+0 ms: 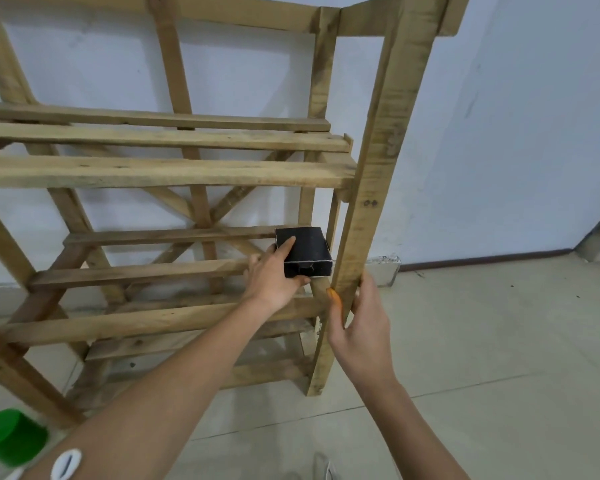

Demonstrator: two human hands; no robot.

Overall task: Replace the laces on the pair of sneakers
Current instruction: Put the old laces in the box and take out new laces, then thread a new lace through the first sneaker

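The left grip (274, 271) clasps a small black box (307, 247) resting on a slat of the wooden rack (160, 171). Just right of it, the right grip (359, 317) wraps the rack's upright. No sneakers or laces show clearly, so relacing looks not yet begun.

Black cardboard box (309, 245) on the tan, dark-flecked wooden rack (167, 171); green tub (11, 436) left of the rack; white wall (499, 133) behind.
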